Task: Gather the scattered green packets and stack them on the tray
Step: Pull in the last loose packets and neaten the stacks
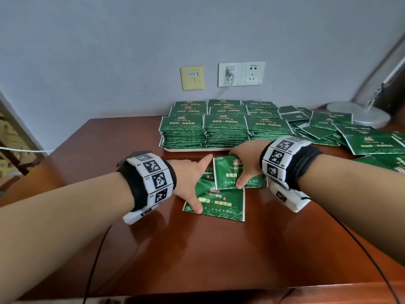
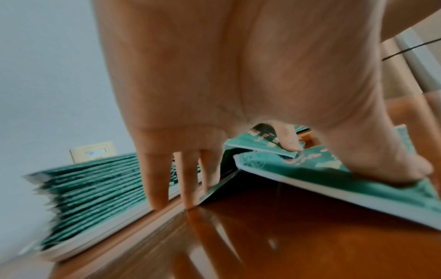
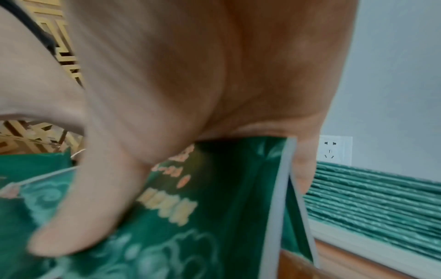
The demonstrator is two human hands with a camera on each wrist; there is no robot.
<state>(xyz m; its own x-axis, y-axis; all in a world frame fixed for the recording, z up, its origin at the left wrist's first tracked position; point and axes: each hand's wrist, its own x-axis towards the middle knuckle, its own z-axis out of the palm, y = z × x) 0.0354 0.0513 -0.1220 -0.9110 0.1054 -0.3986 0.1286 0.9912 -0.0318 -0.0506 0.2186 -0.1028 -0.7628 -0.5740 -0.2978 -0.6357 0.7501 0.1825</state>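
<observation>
A white tray [image 1: 197, 149] at the back of the brown table holds several tall stacks of green packets [image 1: 225, 128]. Just in front of it lies a small loose pile of green packets [image 1: 221, 202], overlapping each other. My left hand [image 1: 198, 183] is at the pile's left side. Its thumb [image 2: 405, 169] presses on the lowest packet, and its straight fingers [image 2: 157, 185] touch the table beside the pile. My right hand [image 1: 243, 167] pinches the top packet [image 3: 214, 207], thumb on its face and fingers behind its far edge, tilting it up.
Many more green packets [image 1: 328, 128] lie scattered to the right of the tray, up to a round silver lamp base [image 1: 361, 113]. Wall sockets [image 1: 241, 73] sit behind the tray. Black cables [image 1: 96, 255] trail from both wrists towards the table's front edge.
</observation>
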